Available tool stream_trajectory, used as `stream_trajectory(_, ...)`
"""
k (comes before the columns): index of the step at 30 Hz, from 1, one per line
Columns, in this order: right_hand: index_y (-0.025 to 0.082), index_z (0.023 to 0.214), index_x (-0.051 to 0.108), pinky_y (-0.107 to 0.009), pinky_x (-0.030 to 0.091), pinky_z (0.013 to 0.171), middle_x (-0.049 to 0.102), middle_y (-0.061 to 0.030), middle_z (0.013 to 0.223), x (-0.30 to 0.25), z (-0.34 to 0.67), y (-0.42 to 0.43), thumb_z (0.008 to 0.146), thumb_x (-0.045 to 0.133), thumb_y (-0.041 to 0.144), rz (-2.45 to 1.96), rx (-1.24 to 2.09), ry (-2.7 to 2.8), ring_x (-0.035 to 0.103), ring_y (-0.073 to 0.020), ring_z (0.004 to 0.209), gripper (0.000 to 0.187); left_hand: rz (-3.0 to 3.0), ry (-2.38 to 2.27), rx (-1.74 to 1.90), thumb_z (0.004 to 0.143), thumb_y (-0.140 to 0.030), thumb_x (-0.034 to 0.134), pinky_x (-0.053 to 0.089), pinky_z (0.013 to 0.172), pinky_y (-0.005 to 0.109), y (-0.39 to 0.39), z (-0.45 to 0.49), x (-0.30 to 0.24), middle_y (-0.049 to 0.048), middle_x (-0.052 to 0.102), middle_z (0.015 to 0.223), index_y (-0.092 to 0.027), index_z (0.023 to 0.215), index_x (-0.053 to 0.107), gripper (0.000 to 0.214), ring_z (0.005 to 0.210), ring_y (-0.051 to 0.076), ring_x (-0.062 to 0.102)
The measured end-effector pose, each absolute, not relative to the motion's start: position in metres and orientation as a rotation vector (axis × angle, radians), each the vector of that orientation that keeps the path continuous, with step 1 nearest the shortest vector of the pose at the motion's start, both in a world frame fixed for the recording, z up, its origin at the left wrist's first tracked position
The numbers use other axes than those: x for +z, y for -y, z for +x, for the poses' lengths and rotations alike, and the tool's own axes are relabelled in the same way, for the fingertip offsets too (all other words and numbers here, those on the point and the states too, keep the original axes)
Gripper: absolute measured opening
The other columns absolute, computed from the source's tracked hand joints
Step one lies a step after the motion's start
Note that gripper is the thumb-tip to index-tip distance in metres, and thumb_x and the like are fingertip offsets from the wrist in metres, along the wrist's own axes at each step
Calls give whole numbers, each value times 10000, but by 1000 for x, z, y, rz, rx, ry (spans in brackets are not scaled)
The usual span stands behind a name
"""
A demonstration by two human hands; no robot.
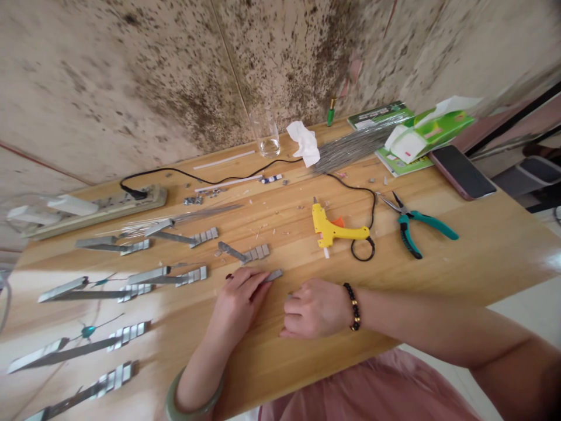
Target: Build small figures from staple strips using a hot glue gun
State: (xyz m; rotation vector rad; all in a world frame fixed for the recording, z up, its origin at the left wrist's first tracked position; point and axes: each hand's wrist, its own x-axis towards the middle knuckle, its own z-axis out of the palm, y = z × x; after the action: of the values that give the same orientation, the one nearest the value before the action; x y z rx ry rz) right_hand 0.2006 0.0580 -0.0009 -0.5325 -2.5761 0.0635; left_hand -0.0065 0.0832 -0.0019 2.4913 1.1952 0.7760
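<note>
My left hand [240, 292], with a green bangle on its wrist, is closed on a small grey block [275, 275] that sticks out past the fingertips. Just right of it, my right hand [313, 309] rests on the table with its fingers curled in; what they hold, if anything, is hidden. A black beaded bracelet [352, 307] circles that wrist. Beyond my left hand lies a grey bent piece with a stepped end [256, 253]. Several similar grey pieces [164, 276] are laid out in rows on the left side.
A yellow glue gun [333, 229] and teal-handled pliers [407, 219] lie right of centre. Thin metal wires [350, 149], a tissue pack [432, 135], a phone [463, 171] and a drinking glass [268, 143] are at the back. A power strip [103, 211] sits back left.
</note>
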Motion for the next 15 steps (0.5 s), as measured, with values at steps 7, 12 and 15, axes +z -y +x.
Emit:
stream_trajectory(7,190,647,546,-241,311,424,584,14,587,-1,201,-58,924,463,378,-540,77,2600,564,-124,509,345,2479,-1214,748,856,-214,580,519,750,325,-83,-8,-2,61,660,912,-199,985,660,152,844,179,617)
stream_trajectory(12,190,666,556,-235,315,436,585,11,592,-1,201,-58,936,446,369,-539,88,2619,545,-116,516,343,2464,-1205,754,853,-201,582,513,749,316,-83,-7,-1,60,658,907,-193,973,664,146,843,179,618)
stream_trajectory(15,195,665,568,-244,315,426,577,13,592,-2,201,-58,935,445,369,-537,90,2606,531,-120,504,344,2450,-1208,757,856,-204,577,512,740,309,-83,-7,-2,55,657,889,-194,963,670,142,827,173,619)
